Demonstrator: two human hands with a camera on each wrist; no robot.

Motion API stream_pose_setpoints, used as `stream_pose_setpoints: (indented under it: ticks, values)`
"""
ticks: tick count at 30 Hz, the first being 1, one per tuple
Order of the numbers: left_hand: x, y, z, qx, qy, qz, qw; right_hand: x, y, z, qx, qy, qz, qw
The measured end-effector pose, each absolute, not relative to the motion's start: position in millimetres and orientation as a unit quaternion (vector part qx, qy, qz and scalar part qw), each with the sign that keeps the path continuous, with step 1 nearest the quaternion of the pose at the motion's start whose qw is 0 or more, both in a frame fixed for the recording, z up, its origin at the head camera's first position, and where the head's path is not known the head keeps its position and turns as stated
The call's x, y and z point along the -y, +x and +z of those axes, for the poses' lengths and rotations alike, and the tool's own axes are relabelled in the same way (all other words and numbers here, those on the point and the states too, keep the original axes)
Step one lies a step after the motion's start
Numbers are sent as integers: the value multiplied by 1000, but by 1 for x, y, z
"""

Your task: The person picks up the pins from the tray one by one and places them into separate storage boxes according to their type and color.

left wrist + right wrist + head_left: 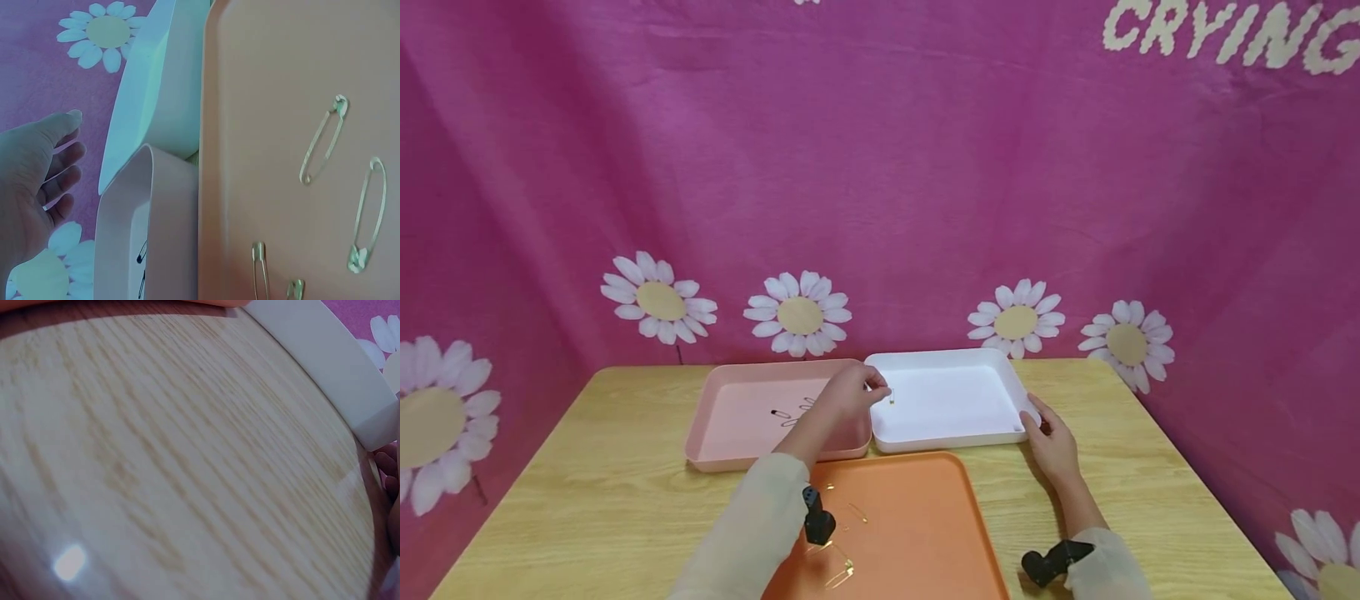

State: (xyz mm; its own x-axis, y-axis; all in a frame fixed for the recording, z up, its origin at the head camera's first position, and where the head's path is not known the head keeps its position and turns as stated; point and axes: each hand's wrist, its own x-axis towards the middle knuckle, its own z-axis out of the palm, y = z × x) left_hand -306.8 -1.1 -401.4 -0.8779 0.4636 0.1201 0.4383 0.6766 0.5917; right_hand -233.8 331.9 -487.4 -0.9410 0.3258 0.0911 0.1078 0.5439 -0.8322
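left hand (853,392): fingers loosely bent with gaps between them, thumb close to index; nothing seen between the fingertips in the left wrist view. reaches over the pink tray's right edge to the white tray's left edge
gold pin (892,397): just beside the left fingertips, inside the white tray near its left edge; can't tell if it touches the floor of the tray or the fingers
right hand (1054,440): holds the white tray by its near right corner, thumb at the rim, fingers along the outer right wall; mostly out of frame in the right wrist view
white tray (955,400): at the table's far edge, right of the pink tray, the two side by side
pink tray (718,425): at the table's far edge, partly behind the left forearm
dark pins (781,413): loose group toward the pink tray's right half
orange tray (917,525): nearer side of the table, below the other two, cut off by the frame
gold safety pins (325,140): several, scattered over the orange tray's left half, well apart from its right edge
wrist cameras (818,518): black, one on each cream sleeve (748,525)
table (1150,492): light wood grain
backdrop (880,167): magenta cloth, white daisies, pale letters "crying" at the upper right corner
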Motion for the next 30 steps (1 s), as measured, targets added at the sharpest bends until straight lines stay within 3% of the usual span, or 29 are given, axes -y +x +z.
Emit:
stream_pose_setpoints:
  ticks: [16, 30]
  values:
    - [35, -280, -397, -918, 250, 308, 4, -327, -233, -488, 865, -126, 465, 140]
    - [82, -245, -398, -916, 302, 261, -34, -332, -234, -487, 868, -133, 466, 109]
